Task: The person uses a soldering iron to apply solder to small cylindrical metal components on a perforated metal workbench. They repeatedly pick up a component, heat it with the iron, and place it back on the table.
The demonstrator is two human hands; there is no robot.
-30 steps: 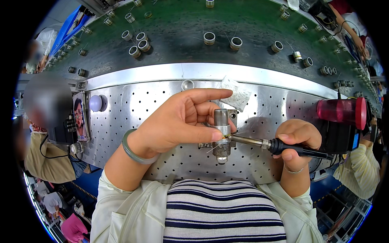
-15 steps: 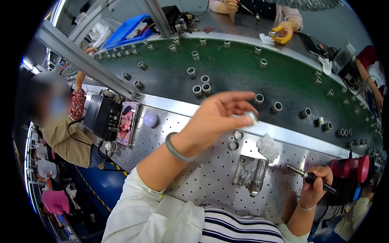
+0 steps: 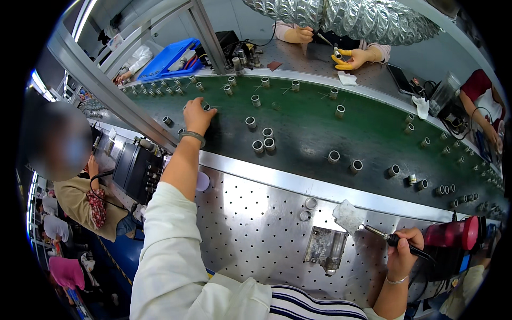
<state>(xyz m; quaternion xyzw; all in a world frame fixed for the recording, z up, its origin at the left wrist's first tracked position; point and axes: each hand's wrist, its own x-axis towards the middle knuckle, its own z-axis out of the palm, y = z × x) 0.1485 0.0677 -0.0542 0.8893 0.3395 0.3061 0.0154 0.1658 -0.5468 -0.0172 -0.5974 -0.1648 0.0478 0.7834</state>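
My left hand (image 3: 198, 116) reaches far out over the green belt (image 3: 298, 128), a greenish bangle at its wrist. Its thumb and fingers close around a small metal cylinder (image 3: 207, 108), partly hidden by the fingers. Low on the right, my right hand (image 3: 404, 249) grips a soldering iron (image 3: 393, 240) by its black handle. The iron's tip points left, close to a crumpled whitish pad (image 3: 349, 216) on the perforated metal bench (image 3: 256, 229). Two metal rings (image 3: 308, 209) stand left of the pad. Below them lies a worn metal block with a cylinder (image 3: 326, 249).
Several open metal cylinders (image 3: 268, 144) stand across the belt. A metal ledge (image 3: 298, 181) edges it. A purple round object (image 3: 202, 181) and a dark box (image 3: 130, 165) sit left; a red container (image 3: 453, 233) stands right. A co-worker's yellow-covered hand (image 3: 349, 58) works across the belt.
My left hand has swung left and farther out, from above the ledge to the belt's left part. The right hand's iron has come closer to the pad. The whole view has shifted slightly.
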